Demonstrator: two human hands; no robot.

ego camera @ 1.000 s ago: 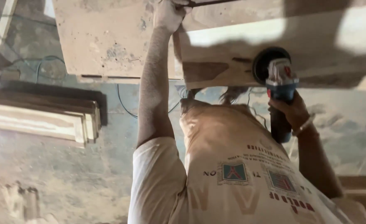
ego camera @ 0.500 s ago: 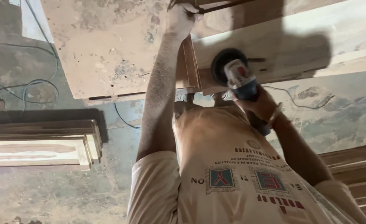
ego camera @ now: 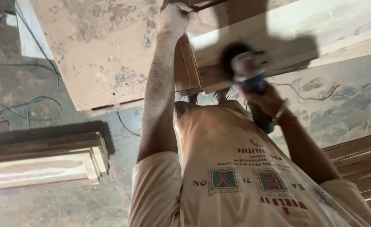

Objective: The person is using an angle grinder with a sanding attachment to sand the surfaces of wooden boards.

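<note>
Filling the top of the view is the broad dusty bench (ego camera: 88, 54), its pale surface blotched and scuffed, and across its right part lies the long wooden board (ego camera: 303, 25), lit bright along one strip and shaded where the tool's shadow falls. Down at the left sits a stack of wooden planks (ego camera: 42, 162) on the dusty floor (ego camera: 34, 206), with thin cables (ego camera: 34, 105) looping past it; more planks (ego camera: 362, 164) step away at the lower right. In the middle, the person's pale printed shirt (ego camera: 236, 180) takes up the lower frame. The left arm runs straight out, and the left hand (ego camera: 175, 19) is closed over the near end of the board, at a reddish-brown wooden piece (ego camera: 187, 63) that stands on edge against the bench. Over on the other side the right hand (ego camera: 267, 103) is wrapped tight around the body of the angle grinder (ego camera: 246, 73), blue and grey, blurred with motion; its dark disc meets the board's lower edge, just beside the upright piece. A band shows at the right wrist.
</note>
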